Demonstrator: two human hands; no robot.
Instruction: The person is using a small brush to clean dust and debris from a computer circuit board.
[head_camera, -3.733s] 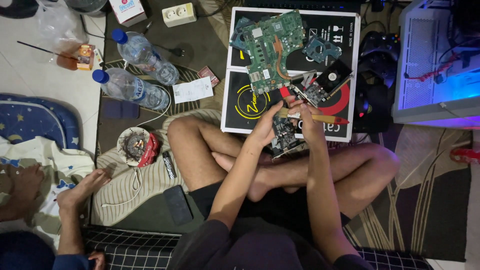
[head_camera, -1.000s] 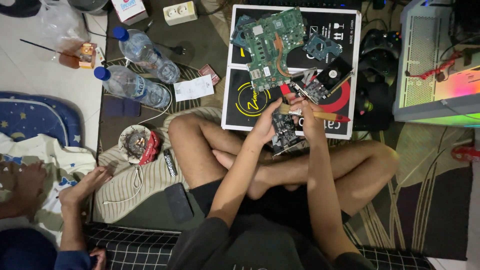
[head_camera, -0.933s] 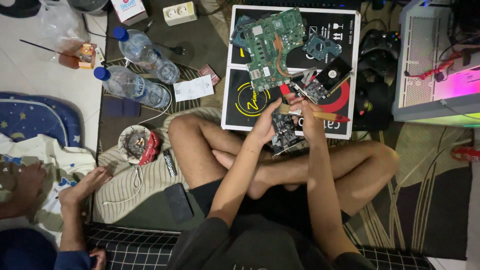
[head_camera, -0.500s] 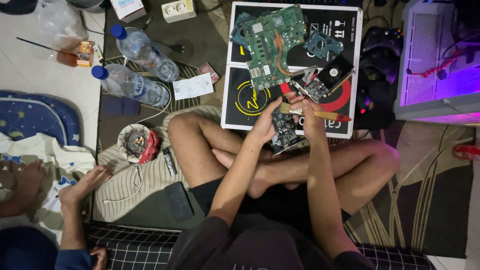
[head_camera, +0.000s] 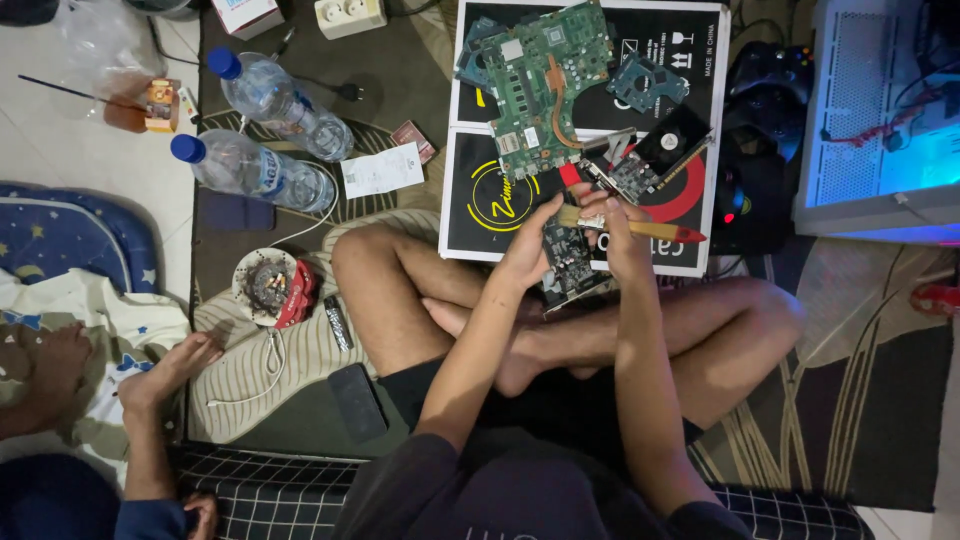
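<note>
Just above the crossed legs, the left hand (head_camera: 530, 255) is curled around the edge of a dark rectangular circuit card (head_camera: 572, 268), propping it tilted over the lap. The right hand (head_camera: 622, 232) is pinched on a wooden-handled brush with a red tip (head_camera: 640, 229), lying across the top of the card. Best handling here, I'd say: keep the card braced by its edges and make light strokes away from the body, so dust leaves the board rather than settling back. Further out, a flat black cardboard box (head_camera: 690, 40) on the floor carries one large green motherboard (head_camera: 545, 85), one small blue-green board (head_camera: 645, 82) and one black card with a fan (head_camera: 655, 160). Off left: two clear plastic water bottles with blue caps (head_camera: 255, 165), one white paper slip (head_camera: 380, 170), one black phone (head_camera: 357, 402). Another person's hand (head_camera: 165, 365) rests nearby.
</note>
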